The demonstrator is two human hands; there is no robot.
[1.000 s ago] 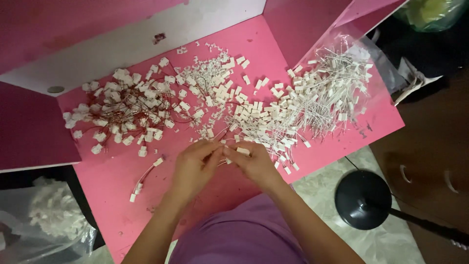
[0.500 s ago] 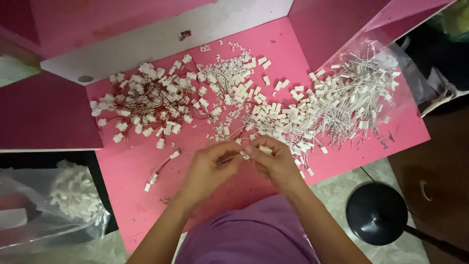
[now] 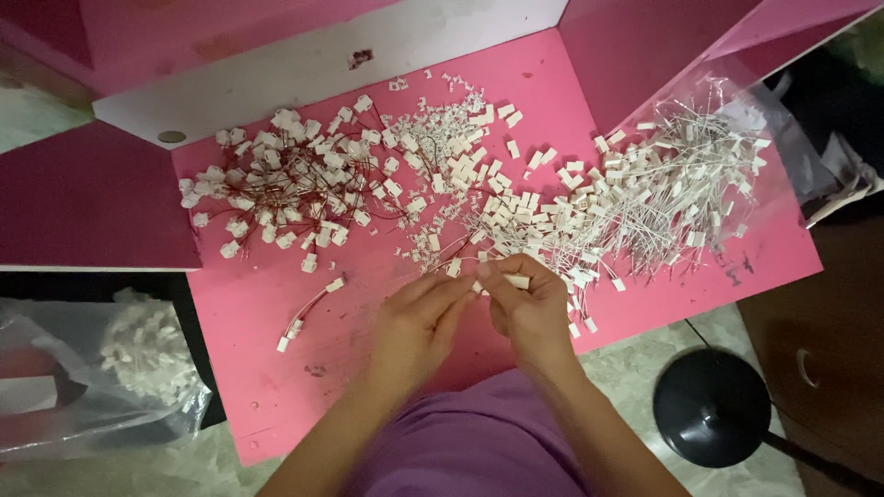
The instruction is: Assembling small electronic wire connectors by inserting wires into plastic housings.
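Fingers (image 3: 486, 272) of both hands are pinched together right at the near edge of the pile, tips almost touching. The right hand (image 3: 527, 308) is clamped on a small white connector (image 3: 517, 281), a stubby little rectangular block whose long axis runs roughly left-right, poking out toward the right of the fingertips. The left hand (image 3: 419, 322) closes in from the left on the same spot; I can't tell whether it's pinching a wire or just bracing. So the piece sits between the two hands, right hand nearer.

Left of the fingers, a lone finished wire pair (image 3: 308, 313) lies on the pink desk (image 3: 276, 396). Just past the fingertips comes the heap of loose white connectors (image 3: 516, 212), then white-wired ones (image 3: 681, 184) further right. Far left there's a tangle of red-wired connectors (image 3: 285, 184).
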